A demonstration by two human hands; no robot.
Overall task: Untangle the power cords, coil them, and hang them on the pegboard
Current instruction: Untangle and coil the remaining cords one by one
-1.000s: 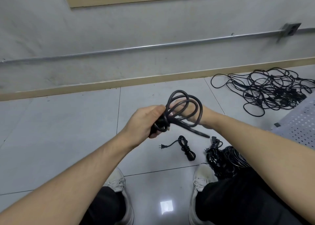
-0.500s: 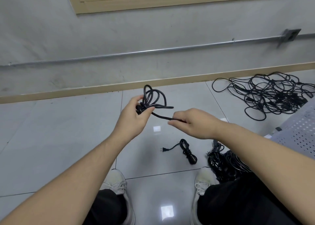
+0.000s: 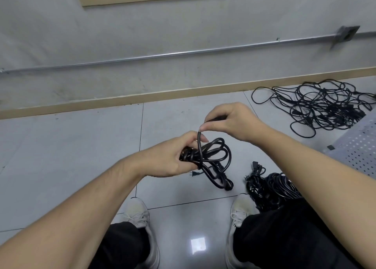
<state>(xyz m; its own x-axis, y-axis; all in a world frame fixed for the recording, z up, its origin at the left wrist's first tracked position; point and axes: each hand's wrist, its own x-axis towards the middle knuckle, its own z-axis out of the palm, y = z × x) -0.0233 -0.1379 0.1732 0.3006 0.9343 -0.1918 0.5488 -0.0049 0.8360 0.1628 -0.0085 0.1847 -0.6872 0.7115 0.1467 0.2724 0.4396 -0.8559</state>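
My left hand (image 3: 173,156) grips a black power cord (image 3: 215,152) gathered into a small coil above the tiled floor. My right hand (image 3: 230,122) pinches the cord's free end just above the coil, so the end runs down across the loops. A tangled heap of black cords (image 3: 317,107) lies on the floor at the far right by the wall. A white pegboard (image 3: 358,146) shows at the right edge. A small coiled cord (image 3: 223,181) lies on the floor below the held coil, partly hidden by it.
A pile of coiled black cords (image 3: 270,189) sits beside my right shoe (image 3: 240,209). My left shoe (image 3: 136,211) and both knees fill the bottom. A wooden baseboard (image 3: 122,103) and a metal conduit (image 3: 162,55) run along the grey wall.
My right hand has risen and carried the free end over the coil. My left hand has dropped lower and turned the coil towards the right.
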